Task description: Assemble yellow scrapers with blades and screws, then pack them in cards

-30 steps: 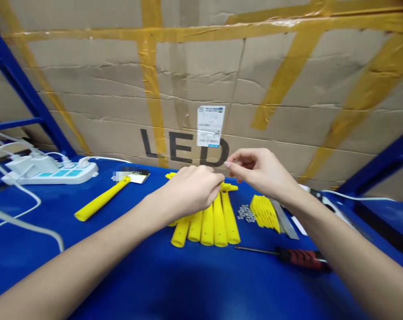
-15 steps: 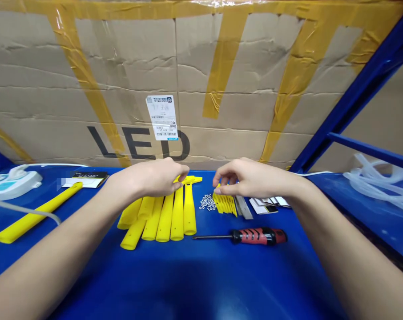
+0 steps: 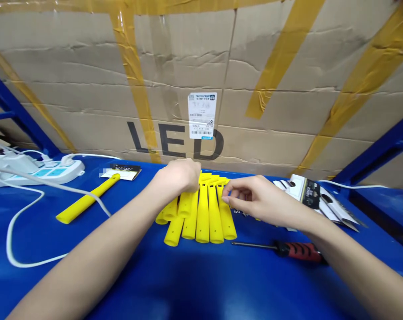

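Several yellow plastic handles [image 3: 202,218] lie side by side in a row on the blue table, hollow ends toward me. My left hand [image 3: 183,175] is closed over the far ends at the left of the row; its fingertips are hidden, so what they grip cannot be made out. At the row's right side is my right hand [image 3: 251,195], fingers loosely bent with a gap between thumb and forefinger, close beside the rightmost handle. Small metal nuts [image 3: 237,212] show partly beneath it. A red and black screwdriver [image 3: 298,251] lies nearer me, its grip partly behind my right forearm.
A large cardboard box [image 3: 175,80] stands along the back. At left are a white power strip [image 3: 68,171] with cables, a single yellow handle [image 3: 88,202] and a black-and-white card [image 3: 124,171]. Printed packaging cards [image 3: 316,198] lie at right, before a blue rack post [image 3: 371,146].
The view has turned left. My right hand has moved from the small yellow pieces to the right end of the handle row. More handles now show on that side. My left hand stays over the far ends.
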Action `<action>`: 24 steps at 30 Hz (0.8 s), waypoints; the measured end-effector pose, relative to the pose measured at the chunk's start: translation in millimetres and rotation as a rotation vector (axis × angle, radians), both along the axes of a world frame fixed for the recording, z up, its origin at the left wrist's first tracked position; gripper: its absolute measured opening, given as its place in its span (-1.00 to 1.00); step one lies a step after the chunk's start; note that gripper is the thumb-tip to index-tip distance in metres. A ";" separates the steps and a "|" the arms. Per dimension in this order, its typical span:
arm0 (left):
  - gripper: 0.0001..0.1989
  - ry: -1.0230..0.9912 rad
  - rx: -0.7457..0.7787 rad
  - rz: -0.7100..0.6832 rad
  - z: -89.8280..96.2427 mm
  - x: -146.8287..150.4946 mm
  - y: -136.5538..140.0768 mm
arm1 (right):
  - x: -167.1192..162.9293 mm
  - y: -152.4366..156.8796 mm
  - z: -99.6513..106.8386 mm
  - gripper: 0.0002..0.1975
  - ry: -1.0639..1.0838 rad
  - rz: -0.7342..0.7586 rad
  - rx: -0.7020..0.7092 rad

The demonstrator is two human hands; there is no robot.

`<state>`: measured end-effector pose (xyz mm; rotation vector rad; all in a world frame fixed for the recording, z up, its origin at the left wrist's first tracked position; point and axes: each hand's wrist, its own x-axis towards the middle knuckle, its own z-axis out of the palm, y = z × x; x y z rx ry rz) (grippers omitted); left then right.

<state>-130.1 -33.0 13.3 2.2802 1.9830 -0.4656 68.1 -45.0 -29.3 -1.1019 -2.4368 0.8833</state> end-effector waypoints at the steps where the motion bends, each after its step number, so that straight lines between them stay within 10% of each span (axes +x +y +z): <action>1: -0.46 -0.010 0.006 0.011 -1.8 -0.3 1.6 | -1.7 -1.0 -1.5 -0.86 0.017 -0.012 -0.009; 14: -0.55 -0.177 0.299 -0.041 3.9 -10.2 6.8 | 18.9 14.3 -4.8 -0.75 0.233 -0.357 0.026; 19: -0.72 -0.450 0.280 -0.458 16.7 3.0 -11.9 | 35.2 11.6 -4.1 -0.54 0.641 -0.635 -0.308; 24: -0.73 -0.596 0.142 -0.635 18.1 21.6 -25.9 | 61.5 -3.3 -11.8 -0.68 0.733 -0.424 -0.521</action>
